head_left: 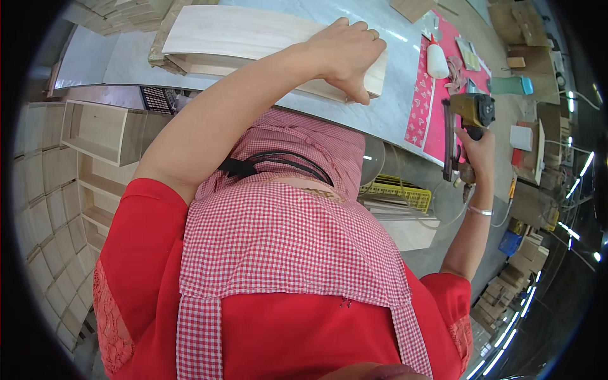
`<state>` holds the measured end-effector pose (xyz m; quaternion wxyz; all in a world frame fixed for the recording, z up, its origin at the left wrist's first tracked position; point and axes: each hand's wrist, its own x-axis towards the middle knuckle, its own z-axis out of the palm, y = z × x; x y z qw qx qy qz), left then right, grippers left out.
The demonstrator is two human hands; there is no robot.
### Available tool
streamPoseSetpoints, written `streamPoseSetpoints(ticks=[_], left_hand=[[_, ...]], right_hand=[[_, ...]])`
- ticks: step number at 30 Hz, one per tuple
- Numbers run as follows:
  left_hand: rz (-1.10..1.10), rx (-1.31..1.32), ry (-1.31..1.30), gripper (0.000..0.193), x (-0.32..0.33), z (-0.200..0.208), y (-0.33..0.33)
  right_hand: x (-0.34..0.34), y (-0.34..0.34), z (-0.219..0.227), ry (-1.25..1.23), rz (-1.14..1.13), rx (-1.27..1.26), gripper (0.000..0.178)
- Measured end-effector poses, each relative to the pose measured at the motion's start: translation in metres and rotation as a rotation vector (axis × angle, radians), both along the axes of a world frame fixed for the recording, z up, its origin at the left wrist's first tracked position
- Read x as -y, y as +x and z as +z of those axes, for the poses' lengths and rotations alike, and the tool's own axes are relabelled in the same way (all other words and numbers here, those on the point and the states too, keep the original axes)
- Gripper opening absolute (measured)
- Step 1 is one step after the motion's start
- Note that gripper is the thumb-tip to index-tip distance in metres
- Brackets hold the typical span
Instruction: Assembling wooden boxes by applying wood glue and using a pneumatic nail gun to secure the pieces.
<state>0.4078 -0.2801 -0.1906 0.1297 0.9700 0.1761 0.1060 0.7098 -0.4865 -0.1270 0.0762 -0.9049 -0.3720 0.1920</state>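
A long, pale wooden box [247, 30] lies across the table in front of me, its hollow side partly in view. My left hand [349, 58] is closed over the box's right end, thumb on the near side and fingers over the top. Off to the right, my right hand [479, 152] grips a nail gun [472, 109] by its handle. The tool is black and dull yellow, held upright near the table's right edge, apart from the box. A thin air hose [453, 218] hangs below it.
A white bottle with a red tip [437, 60] stands on a pink patterned cloth [418, 111] at the table's right. Beneath the table is a yellow crate [398, 191] beside stacked boards [408, 232]. Stacked wooden boxes [98, 133] fill the left side. Cartons [529, 256] stand far right.
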Motion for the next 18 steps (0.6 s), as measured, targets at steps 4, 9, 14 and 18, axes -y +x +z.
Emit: streamPoseSetpoints(ticks=[4, 9, 14, 18], left_hand=[[0.010, -0.002, 0.001, 0.080, 0.001, -0.001, 0.001], [0.018, 0.032, -0.015, 0.076, 0.002, -0.003, 0.002], [0.020, 0.047, -0.024, 0.074, 0.004, -0.001, 0.001], [0.019, 0.051, -0.036, 0.072, 0.005, 0.000, 0.000]], right_hand=[[0.000, -0.072, 0.039, 0.439, 0.279, -0.157, 0.023], [-0.014, -0.102, 0.070, 0.237, 0.455, -0.181, 0.041], [-0.021, -0.109, 0.071, 0.169, 0.570, -0.158, 0.042], [-0.024, -0.110, 0.069, 0.176, 0.611, -0.087, 0.041]])
